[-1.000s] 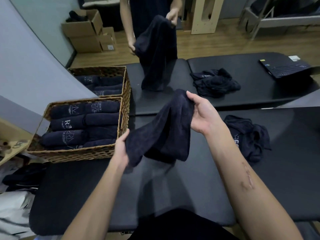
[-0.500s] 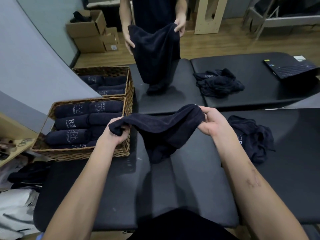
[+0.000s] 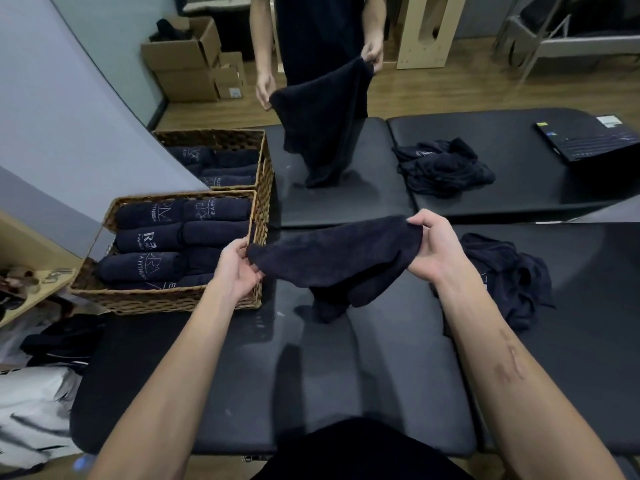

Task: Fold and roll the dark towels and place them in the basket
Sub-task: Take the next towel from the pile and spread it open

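I hold a dark towel (image 3: 339, 258) stretched in the air above the black padded table (image 3: 311, 382). My left hand (image 3: 239, 268) grips its left corner and my right hand (image 3: 433, 251) grips its right corner. The towel's lower part sags and touches the table. A wicker basket (image 3: 162, 299) just left of my left hand holds several rolled dark towels (image 3: 156, 237). A loose heap of dark towels (image 3: 509, 275) lies to the right of my right hand.
A second wicker basket (image 3: 266, 161) with rolled towels stands behind the first. Across the far table (image 3: 346, 202) a person (image 3: 322, 32) holds up another dark towel (image 3: 322, 123). More crumpled towels (image 3: 443, 168) and a laptop (image 3: 588, 138) lie there. Cardboard boxes (image 3: 190, 60) sit on the floor.
My left hand rose from below to level with my right, so the towel went from hanging to stretched sideways. The person opposite spread their towel wider.
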